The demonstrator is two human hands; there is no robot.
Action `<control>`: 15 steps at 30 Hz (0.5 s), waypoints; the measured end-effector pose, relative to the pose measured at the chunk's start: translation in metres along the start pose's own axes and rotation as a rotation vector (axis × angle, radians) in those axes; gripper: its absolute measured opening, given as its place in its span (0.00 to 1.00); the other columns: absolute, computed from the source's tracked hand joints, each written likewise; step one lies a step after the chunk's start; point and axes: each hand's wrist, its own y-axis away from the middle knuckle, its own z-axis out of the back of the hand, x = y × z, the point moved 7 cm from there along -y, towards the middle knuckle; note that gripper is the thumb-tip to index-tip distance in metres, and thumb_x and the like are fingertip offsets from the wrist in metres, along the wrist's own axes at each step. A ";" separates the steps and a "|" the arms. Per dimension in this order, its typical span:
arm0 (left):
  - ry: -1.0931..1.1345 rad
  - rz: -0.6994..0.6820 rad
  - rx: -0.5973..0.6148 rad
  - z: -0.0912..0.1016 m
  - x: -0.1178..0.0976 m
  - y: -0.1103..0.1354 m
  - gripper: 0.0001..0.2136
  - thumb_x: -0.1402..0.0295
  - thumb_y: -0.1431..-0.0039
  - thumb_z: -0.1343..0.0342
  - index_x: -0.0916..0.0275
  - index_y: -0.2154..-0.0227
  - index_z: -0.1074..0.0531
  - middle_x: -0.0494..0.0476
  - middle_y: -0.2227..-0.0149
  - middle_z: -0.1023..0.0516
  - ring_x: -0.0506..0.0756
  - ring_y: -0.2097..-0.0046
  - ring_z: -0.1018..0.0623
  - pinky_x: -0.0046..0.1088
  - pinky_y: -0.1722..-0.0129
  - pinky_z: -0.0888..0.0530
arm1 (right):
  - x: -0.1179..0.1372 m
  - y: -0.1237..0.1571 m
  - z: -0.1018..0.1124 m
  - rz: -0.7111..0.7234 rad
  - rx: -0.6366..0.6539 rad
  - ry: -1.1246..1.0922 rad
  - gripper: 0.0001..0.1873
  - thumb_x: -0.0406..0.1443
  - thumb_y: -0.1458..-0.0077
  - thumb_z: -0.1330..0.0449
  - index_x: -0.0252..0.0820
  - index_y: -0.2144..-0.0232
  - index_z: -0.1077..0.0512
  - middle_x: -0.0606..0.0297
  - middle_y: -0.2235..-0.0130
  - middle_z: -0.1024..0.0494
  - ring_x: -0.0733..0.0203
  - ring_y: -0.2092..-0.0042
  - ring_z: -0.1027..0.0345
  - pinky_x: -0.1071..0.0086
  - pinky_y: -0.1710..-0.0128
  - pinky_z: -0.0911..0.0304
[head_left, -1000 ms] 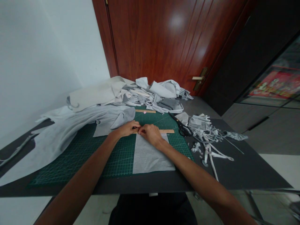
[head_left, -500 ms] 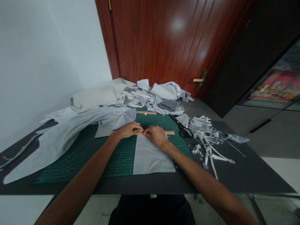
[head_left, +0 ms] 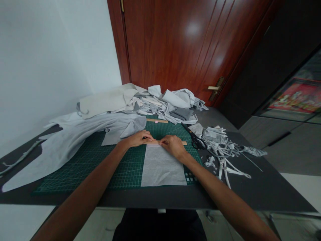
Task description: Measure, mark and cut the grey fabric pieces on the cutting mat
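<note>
A rectangular piece of grey fabric (head_left: 163, 167) lies flat on the green cutting mat (head_left: 125, 174). Across its far edge runs a wooden ruler (head_left: 185, 143), partly covered by my hands. My left hand (head_left: 140, 138) is closed at the fabric's far left corner, its fingertips pressed on the ruler and cloth edge. Along the same edge, my right hand (head_left: 173, 145) pinches the fabric at the ruler, a short gap from the left. The fingers hide exactly what is gripped there.
Black scissors (head_left: 198, 142) lie right of the mat beside a heap of grey scraps (head_left: 218, 137). Another wooden ruler (head_left: 160, 121) rests at the mat's far edge. Piled fabric (head_left: 175, 100) lines the back, and a large grey cloth (head_left: 72, 140) spreads over the left.
My right hand has slid rightward along the ruler, away from my left hand, exposing more of the ruler and fabric edge between them. My left hand stays nearly in place.
</note>
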 end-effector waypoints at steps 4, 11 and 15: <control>-0.012 -0.006 0.006 0.001 -0.004 0.000 0.20 0.52 0.28 0.50 0.60 0.57 0.18 0.58 0.62 0.20 0.55 0.59 0.24 0.29 0.56 0.33 | -0.008 0.004 0.004 -0.013 -0.008 0.008 0.08 0.36 0.37 0.36 0.49 0.61 0.16 0.65 0.58 0.15 0.59 0.58 0.22 0.71 0.59 0.34; -0.012 0.011 0.012 0.000 0.001 0.000 0.20 0.52 0.28 0.50 0.60 0.56 0.18 0.58 0.60 0.19 0.56 0.57 0.24 0.31 0.53 0.33 | -0.023 0.012 0.010 -0.022 -0.015 0.022 0.07 0.36 0.38 0.36 0.50 0.62 0.16 0.67 0.57 0.15 0.60 0.59 0.22 0.72 0.60 0.35; -0.018 0.011 0.003 0.001 0.000 0.001 0.20 0.51 0.28 0.50 0.59 0.57 0.18 0.58 0.62 0.19 0.56 0.57 0.24 0.32 0.52 0.34 | -0.033 0.015 0.013 -0.025 -0.020 0.032 0.07 0.35 0.38 0.36 0.49 0.62 0.16 0.66 0.57 0.15 0.59 0.58 0.22 0.72 0.59 0.34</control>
